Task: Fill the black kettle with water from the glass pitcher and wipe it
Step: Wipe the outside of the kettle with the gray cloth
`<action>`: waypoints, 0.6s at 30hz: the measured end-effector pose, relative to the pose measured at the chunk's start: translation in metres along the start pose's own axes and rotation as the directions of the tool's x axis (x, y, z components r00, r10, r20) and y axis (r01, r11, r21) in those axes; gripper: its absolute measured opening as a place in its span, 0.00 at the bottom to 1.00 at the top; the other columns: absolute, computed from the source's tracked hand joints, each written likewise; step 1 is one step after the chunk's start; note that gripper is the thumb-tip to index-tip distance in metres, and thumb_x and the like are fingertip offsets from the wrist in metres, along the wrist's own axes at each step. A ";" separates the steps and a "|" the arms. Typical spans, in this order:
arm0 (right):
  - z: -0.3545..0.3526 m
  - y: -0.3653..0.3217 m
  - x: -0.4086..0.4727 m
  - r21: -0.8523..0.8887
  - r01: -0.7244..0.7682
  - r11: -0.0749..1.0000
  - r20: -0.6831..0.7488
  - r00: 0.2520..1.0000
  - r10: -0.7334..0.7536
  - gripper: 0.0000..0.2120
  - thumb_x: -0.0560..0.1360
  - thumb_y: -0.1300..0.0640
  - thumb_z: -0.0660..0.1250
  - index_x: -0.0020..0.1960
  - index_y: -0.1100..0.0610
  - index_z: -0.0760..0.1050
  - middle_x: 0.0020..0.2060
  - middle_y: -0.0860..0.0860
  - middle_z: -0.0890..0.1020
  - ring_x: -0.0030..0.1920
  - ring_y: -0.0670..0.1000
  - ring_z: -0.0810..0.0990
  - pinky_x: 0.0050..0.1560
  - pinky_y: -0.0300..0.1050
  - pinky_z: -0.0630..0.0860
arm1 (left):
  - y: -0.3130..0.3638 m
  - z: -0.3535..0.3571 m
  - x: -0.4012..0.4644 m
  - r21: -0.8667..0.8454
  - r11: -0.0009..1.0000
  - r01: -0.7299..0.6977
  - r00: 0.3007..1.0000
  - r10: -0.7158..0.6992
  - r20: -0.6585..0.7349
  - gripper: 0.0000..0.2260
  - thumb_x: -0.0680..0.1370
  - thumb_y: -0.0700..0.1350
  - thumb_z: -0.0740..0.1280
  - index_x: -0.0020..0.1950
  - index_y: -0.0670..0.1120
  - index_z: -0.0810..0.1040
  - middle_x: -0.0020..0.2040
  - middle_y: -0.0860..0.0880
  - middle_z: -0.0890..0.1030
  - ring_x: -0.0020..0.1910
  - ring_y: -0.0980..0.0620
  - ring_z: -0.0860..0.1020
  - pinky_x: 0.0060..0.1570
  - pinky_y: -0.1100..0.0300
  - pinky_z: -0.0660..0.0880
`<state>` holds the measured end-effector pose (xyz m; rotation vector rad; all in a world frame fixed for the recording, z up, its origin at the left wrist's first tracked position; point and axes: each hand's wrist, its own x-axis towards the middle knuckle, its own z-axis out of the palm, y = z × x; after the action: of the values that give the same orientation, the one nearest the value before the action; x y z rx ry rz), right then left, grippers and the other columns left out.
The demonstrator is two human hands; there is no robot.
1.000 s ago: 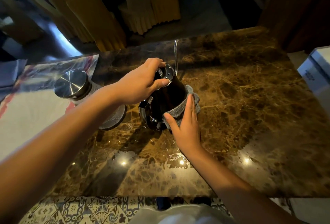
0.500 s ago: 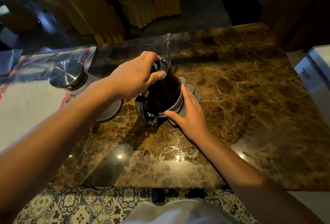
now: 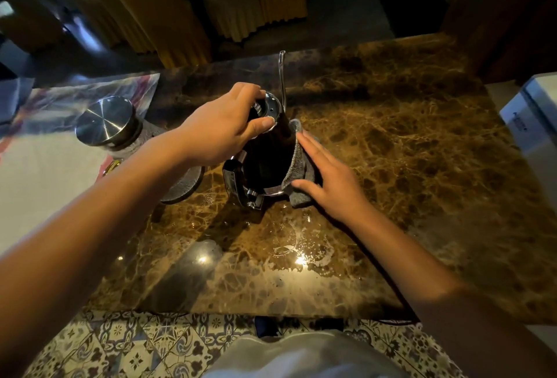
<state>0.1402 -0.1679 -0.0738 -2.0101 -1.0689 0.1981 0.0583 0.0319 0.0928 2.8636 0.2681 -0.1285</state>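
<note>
Right hand [image 3: 328,184] flat, pressed grey cloth [image 3: 294,163] on right side of black kettle [image 3: 266,160], mid-counter. Left hand [image 3: 223,133] clamped lid [image 3: 269,103]. Wet marble counter [image 3: 422,166] nearby: kettle likely could skid, tip. Glass pitcher [image 3: 120,133] stood left.

I am seeing the kettle [image 3: 266,163] standing mid-counter [image 3: 407,166], my left hand [image 3: 223,133] lying on its lid [image 3: 269,106], my right hand [image 3: 331,180] pressing the cloth [image 3: 297,163] against its right side, and the pitcher [image 3: 105,121] sitting to its left.
</note>
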 end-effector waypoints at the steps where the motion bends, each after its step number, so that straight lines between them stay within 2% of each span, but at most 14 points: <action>1: 0.001 0.004 0.001 -0.007 0.005 1.000 -0.037 0.999 -0.005 0.44 0.74 0.45 0.76 0.83 0.46 0.56 0.82 0.45 0.61 0.81 0.46 0.60 0.78 0.49 0.64 | 0.000 0.000 0.000 0.003 1.000 -0.002 1.000 0.002 0.000 0.27 0.83 0.58 0.58 0.77 0.46 0.61 0.77 0.47 0.65 0.68 0.44 0.74 0.59 0.53 0.71; 4: 0.009 -0.001 0.000 -0.020 -0.024 1.000 -0.099 0.995 0.022 0.46 0.71 0.42 0.78 0.83 0.47 0.59 0.81 0.46 0.64 0.81 0.48 0.58 0.79 0.48 0.61 | -0.002 0.001 0.001 0.013 1.000 -0.006 1.000 0.007 -0.011 0.26 0.83 0.58 0.59 0.77 0.47 0.62 0.77 0.47 0.65 0.67 0.44 0.74 0.57 0.56 0.70; 8: 0.043 -0.029 -0.008 -0.035 -0.138 0.990 -0.188 0.974 0.129 0.53 0.70 0.46 0.79 0.84 0.52 0.51 0.83 0.48 0.56 0.83 0.50 0.53 0.81 0.50 0.57 | -0.002 0.002 0.002 -0.010 1.000 0.002 1.000 -0.002 -0.011 0.26 0.83 0.57 0.59 0.77 0.47 0.61 0.78 0.47 0.65 0.68 0.45 0.73 0.57 0.57 0.68; 12: 0.060 -0.048 -0.007 -0.029 -0.214 0.976 -0.249 0.948 0.200 0.52 0.73 0.46 0.76 0.84 0.53 0.46 0.84 0.49 0.52 0.84 0.50 0.49 0.82 0.54 0.55 | -0.004 0.000 0.004 -0.008 1.000 -0.014 1.000 0.014 -0.011 0.26 0.83 0.57 0.59 0.78 0.47 0.61 0.78 0.47 0.65 0.69 0.46 0.73 0.58 0.58 0.67; 15: 0.053 -0.038 -0.008 -0.041 -0.211 0.977 -0.218 0.956 0.197 0.54 0.71 0.44 0.78 0.84 0.48 0.46 0.84 0.46 0.53 0.83 0.49 0.53 0.81 0.49 0.57 | -0.006 -0.001 0.004 -0.011 1.000 -0.028 1.000 0.028 -0.009 0.27 0.83 0.58 0.59 0.78 0.47 0.61 0.77 0.47 0.66 0.69 0.46 0.73 0.59 0.58 0.68; 18: 0.034 -0.013 -0.008 -0.037 -0.203 0.978 -0.132 0.971 0.197 0.52 0.69 0.47 0.79 0.84 0.45 0.52 0.82 0.46 0.62 0.81 0.50 0.62 0.77 0.50 0.66 | -0.008 -0.001 0.003 -0.025 0.999 -0.029 1.000 0.029 -0.011 0.26 0.83 0.57 0.59 0.77 0.47 0.61 0.77 0.47 0.66 0.69 0.46 0.73 0.58 0.58 0.67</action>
<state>0.1109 -0.1497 -0.0879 -2.1459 -0.7979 0.1465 0.0601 0.0402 0.0911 2.8422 0.2288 -0.1042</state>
